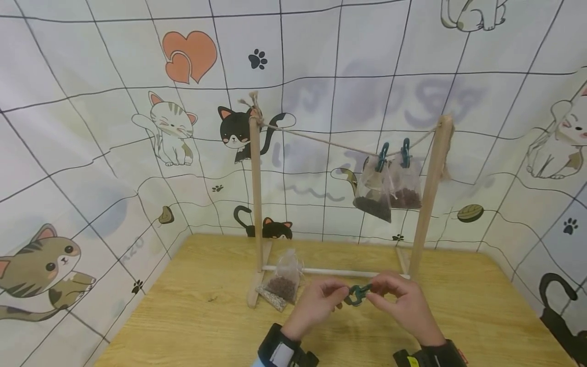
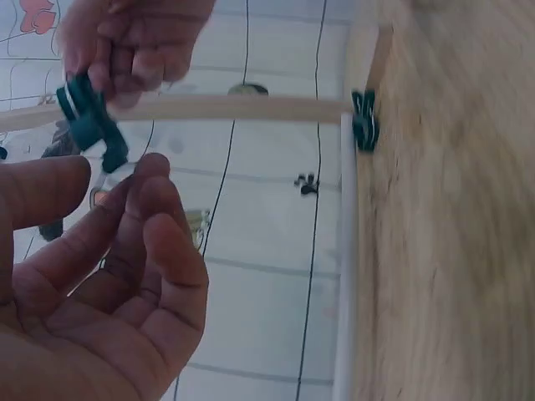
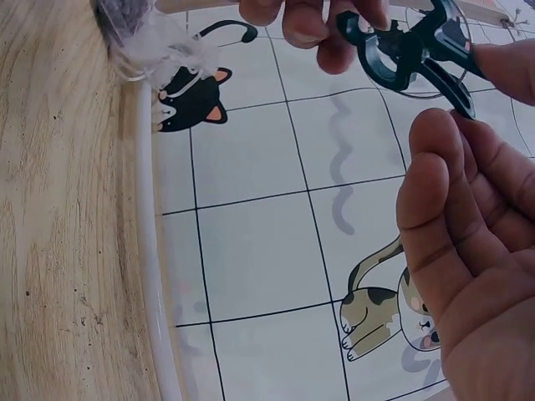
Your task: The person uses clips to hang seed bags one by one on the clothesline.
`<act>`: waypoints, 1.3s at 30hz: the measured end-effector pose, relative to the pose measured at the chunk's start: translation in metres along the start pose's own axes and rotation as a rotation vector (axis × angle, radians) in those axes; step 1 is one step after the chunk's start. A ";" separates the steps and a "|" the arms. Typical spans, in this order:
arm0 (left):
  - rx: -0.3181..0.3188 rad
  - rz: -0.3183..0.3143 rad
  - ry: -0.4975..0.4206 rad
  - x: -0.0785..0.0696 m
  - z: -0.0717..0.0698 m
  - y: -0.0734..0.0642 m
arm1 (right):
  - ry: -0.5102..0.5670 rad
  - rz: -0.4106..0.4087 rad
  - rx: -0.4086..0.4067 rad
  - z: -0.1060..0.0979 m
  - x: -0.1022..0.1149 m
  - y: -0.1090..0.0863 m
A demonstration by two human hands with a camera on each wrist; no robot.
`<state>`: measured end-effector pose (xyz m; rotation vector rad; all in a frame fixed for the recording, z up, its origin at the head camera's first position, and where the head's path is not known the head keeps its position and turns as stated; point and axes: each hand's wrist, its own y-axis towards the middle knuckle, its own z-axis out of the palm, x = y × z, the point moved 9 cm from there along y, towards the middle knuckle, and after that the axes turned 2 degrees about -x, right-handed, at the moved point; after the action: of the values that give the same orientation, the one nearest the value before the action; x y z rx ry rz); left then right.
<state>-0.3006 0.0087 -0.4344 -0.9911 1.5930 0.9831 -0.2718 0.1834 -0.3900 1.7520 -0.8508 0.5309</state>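
In front of me, my right hand (image 1: 405,303) pinches the handles of a green plastic clothespin (image 1: 357,294) between thumb and fingers. At its other end are the thumb and fingertips of my left hand (image 1: 316,306), closing around the jaw tip. From the right wrist, the clothespin (image 3: 405,54) shows side-on with its arms spread. The left wrist view has the clothespin tip between my left thumb (image 2: 46,188) and curled forefinger. A second green clothespin (image 2: 364,121) lies by the foot of the rack's right post, behind my right hand in the head view.
A wooden rack with a left post (image 1: 256,193) and right post (image 1: 431,199) holds a sagging cord (image 1: 321,140). Two sheer pouches, one dark-filled (image 1: 373,204) and one reddish (image 1: 405,198), hang clipped from it. Another pouch (image 1: 282,285) and a speckled packet (image 1: 273,299) lie on the table (image 1: 192,316).
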 end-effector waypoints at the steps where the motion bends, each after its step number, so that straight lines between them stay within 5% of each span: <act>1: -0.012 0.022 0.058 -0.001 -0.005 0.001 | -0.001 0.004 0.001 0.000 0.000 0.000; 4: -0.091 0.110 0.232 -0.006 -0.024 0.002 | -0.001 -0.011 0.009 0.000 0.000 0.000; 9: -0.336 0.214 0.490 -0.012 -0.063 0.004 | -0.005 -0.080 0.012 0.000 0.002 -0.001; 15: -0.525 0.125 0.649 0.002 -0.097 0.013 | -0.041 -0.120 0.002 0.000 0.003 -0.001; 22: -0.571 0.114 0.753 0.018 -0.114 0.024 | -0.087 -0.114 -0.006 0.001 0.005 -0.001; 29: -0.501 0.027 0.748 0.039 -0.119 0.033 | -0.117 -0.097 -0.003 0.002 0.003 -0.001; 39: -0.523 0.042 0.726 0.039 -0.126 0.031 | -0.137 -0.101 -0.006 0.003 0.004 -0.001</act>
<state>-0.3762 -0.1033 -0.4436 -1.8344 1.9772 1.1743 -0.2690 0.1799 -0.3887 1.8309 -0.8525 0.3450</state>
